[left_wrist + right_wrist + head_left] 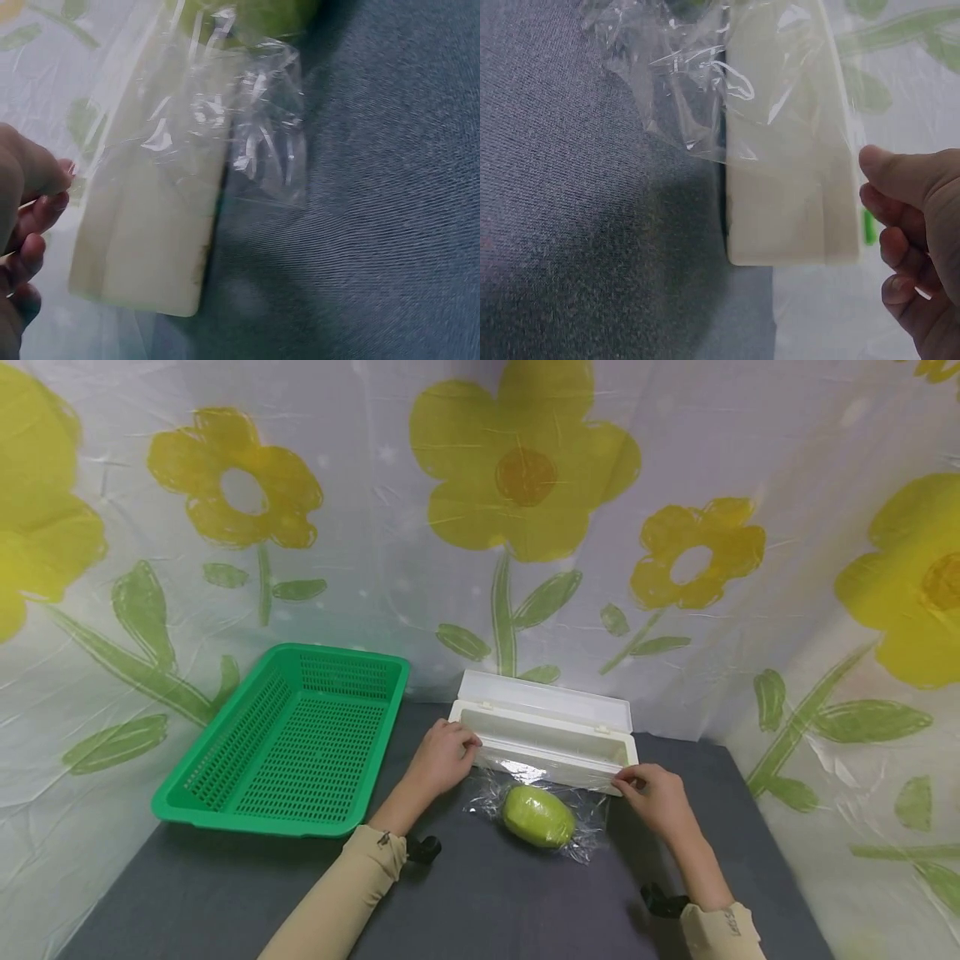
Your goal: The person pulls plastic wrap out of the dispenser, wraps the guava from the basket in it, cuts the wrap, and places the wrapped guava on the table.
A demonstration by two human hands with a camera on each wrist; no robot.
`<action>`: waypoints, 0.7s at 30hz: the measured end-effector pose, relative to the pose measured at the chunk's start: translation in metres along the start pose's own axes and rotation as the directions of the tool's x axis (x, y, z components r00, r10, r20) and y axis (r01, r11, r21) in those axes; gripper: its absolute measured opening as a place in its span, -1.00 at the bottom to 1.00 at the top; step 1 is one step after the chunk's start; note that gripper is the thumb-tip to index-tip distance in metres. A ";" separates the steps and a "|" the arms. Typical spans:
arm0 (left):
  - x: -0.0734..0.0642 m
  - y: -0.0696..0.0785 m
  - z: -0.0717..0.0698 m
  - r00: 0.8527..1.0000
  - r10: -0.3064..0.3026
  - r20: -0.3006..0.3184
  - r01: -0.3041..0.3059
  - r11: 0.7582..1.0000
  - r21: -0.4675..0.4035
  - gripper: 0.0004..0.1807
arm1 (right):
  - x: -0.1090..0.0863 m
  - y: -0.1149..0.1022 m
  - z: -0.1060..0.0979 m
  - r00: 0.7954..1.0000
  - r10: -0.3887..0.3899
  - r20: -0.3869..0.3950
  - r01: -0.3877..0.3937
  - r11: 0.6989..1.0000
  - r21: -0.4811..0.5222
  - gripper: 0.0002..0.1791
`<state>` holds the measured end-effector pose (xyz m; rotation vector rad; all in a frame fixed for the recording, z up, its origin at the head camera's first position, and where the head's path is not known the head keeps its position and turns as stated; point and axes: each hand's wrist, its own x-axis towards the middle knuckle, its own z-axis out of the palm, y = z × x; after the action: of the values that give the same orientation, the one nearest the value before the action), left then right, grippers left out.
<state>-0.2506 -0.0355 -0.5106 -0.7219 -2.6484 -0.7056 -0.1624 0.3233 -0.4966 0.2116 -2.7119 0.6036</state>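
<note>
A long white plastic wrap dispenser box (525, 714) lies across the table with its lid (543, 697) raised at the back. Clear plastic wrap (592, 827) hangs from its front edge and spreads over a green oval fruit (538, 817) in front. At the box's left end, my left hand (442, 756) pinches the film's edge between thumb and forefinger. My right hand (654, 793) pinches the other side of the film at the right end. Both wrist views show the wrap (270, 150) crumpled beside the box (780, 217).
To the left stands a green perforated plastic basket (322, 752), its near rim close to my left forearm. A dark grey cloth (465, 910) covers the table. Behind hangs a white curtain (360, 560) printed with yellow flowers, near the raised lid.
</note>
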 end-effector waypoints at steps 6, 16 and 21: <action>-0.003 0.001 -0.013 0.998 0.011 0.069 -0.005 0.995 -0.096 -0.95 | -0.005 -0.001 -0.008 0.999 0.007 -0.033 -0.007 1.000 -0.005 -0.93; -0.016 0.003 -0.026 0.997 0.024 0.071 -0.011 0.984 -0.176 -0.96 | -0.017 -0.005 -0.017 0.999 0.036 -0.015 -0.036 0.999 0.013 -0.93; -0.020 0.002 -0.031 0.993 0.100 0.068 -0.089 0.983 -0.158 -0.95 | -0.022 -0.009 -0.018 0.998 -0.001 -0.055 0.002 1.000 0.019 -0.92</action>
<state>-0.2281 -0.0579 -0.4919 -0.9274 -2.6270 -0.8806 -0.1342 0.3249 -0.4859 0.1994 -2.6535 0.6256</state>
